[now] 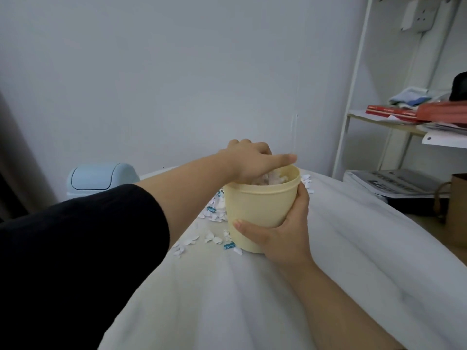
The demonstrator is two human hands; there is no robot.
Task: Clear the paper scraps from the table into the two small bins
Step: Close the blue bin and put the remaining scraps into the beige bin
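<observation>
My right hand [283, 238] hugs the yellow bin [260, 210], my left hand [250, 160] pokes scraps into it, fingers hidden, and many paper scraps [214, 213] wait on the counter [353, 248] near its far edge.

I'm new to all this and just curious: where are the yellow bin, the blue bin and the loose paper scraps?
yellow bin [255, 210]: head view, front wall below the rim.
blue bin [101, 176]: head view, swing lid.
paper scraps [213, 215]: head view, pile left of the yellow bin.
</observation>
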